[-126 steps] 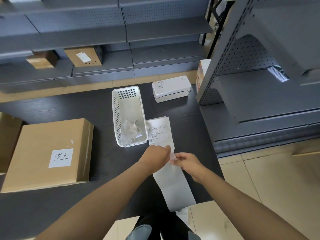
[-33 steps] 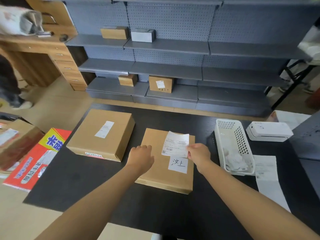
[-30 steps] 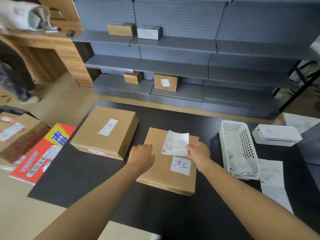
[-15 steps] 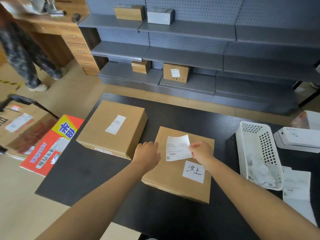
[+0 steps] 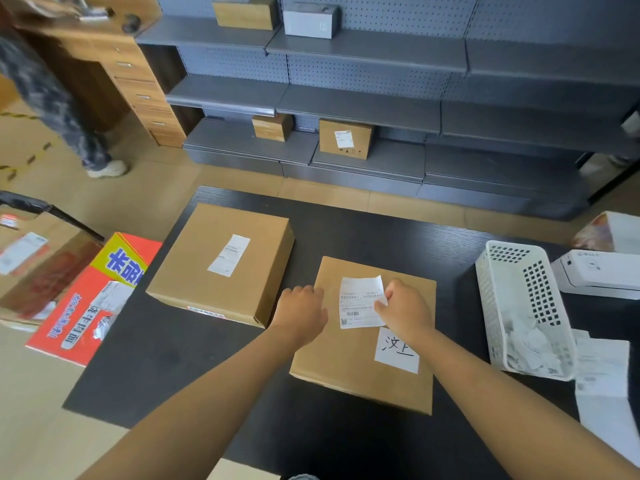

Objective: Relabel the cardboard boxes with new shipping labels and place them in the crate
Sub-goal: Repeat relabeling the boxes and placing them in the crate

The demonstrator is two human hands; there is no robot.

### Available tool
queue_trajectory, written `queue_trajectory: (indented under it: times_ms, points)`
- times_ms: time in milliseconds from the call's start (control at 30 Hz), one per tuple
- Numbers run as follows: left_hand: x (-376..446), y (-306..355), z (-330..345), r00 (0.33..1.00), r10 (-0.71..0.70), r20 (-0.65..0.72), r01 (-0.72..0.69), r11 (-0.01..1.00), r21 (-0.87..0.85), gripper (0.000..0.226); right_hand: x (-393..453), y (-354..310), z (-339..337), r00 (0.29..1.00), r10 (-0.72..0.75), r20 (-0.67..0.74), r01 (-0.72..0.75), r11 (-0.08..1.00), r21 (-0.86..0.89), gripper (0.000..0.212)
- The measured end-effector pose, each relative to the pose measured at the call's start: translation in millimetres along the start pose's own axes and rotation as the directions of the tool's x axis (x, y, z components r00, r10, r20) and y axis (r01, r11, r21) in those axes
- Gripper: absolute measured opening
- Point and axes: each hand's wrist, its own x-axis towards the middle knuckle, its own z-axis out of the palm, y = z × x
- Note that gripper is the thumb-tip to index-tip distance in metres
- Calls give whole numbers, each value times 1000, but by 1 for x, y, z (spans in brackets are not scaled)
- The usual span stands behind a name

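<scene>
On the black table [image 5: 363, 237] a labelled box [image 5: 221, 265] lies to the left. My left hand [image 5: 303, 311], fingers curled, rests on the left edge of the near box [image 5: 360, 368]. My right hand [image 5: 405, 308] pinches the new shipping label [image 5: 358, 301] down onto its top, above a handwritten sticker [image 5: 397, 348].

Print on shipping label [image 5: 358, 303] too small to read. Right hand [image 5: 405, 311] covers label's right edge. Left hand [image 5: 304, 313] fingertips hidden, curled under. Label printer [image 5: 599, 273] cut by right edge. Bystander [image 5: 52, 98] blurred, cropped above legs.
</scene>
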Motion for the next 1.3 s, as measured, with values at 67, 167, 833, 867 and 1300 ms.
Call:
queue_trajectory:
  times_ms: [67, 167, 833, 867, 1300]
  points:
    - [2, 0, 1, 1000, 7, 3, -7, 1000, -1, 31, -2, -1, 1, 997, -54, -49, 43, 981, -189, 27]
    - [4, 0, 2, 1000, 24, 4, -24, 1000, 5, 31, -6, 0, 2, 983, -119, -141, 66, 940, -334, 44]
    - [19, 33, 27, 973, 225, -57, -220, 972, 81, 55, -14, 22, 27, 918, -357, 171, 395, 841, -370, 60]
    - [22, 33, 31, 981, 190, -32, -187, 978, 88, 59, -12, 23, 29, 921, -351, 170, 390, 842, -374, 61]
    - [21, 18, 64, 995, 99, -9, -99, 984, -148, 67, -10, 29, 33, 928, -367, 64, 364, 855, -370, 66]
